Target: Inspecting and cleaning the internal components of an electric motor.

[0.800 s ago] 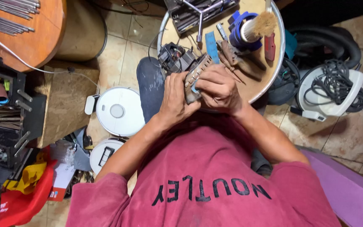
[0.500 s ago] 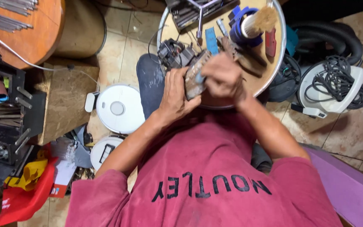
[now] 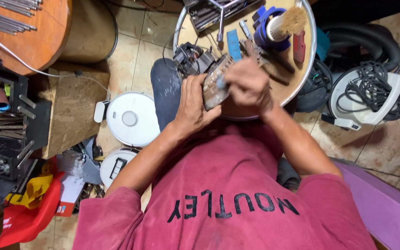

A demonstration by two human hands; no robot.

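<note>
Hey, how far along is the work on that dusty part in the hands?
Done: a dark motor-like unit already lies apart on the round table. In hand: the left hand grips a dusty grey ribbed part while the right hand works its top edge. Left: the part looks grimy; the brush stands unused.

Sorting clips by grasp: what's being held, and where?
The left hand grips a dusty grey part by its side; the right hand presses on top.

At a cluttered repair bench: 2 hands, the left hand [image 3: 194, 103] and the right hand [image 3: 248, 85], at 12 o'clock; 2 white robot vacuums [image 3: 132, 118] at 9 o'clock; 1 bristle brush [image 3: 287, 23] at 1 o'clock; 1 round tray table [image 3: 304, 65].
</note>
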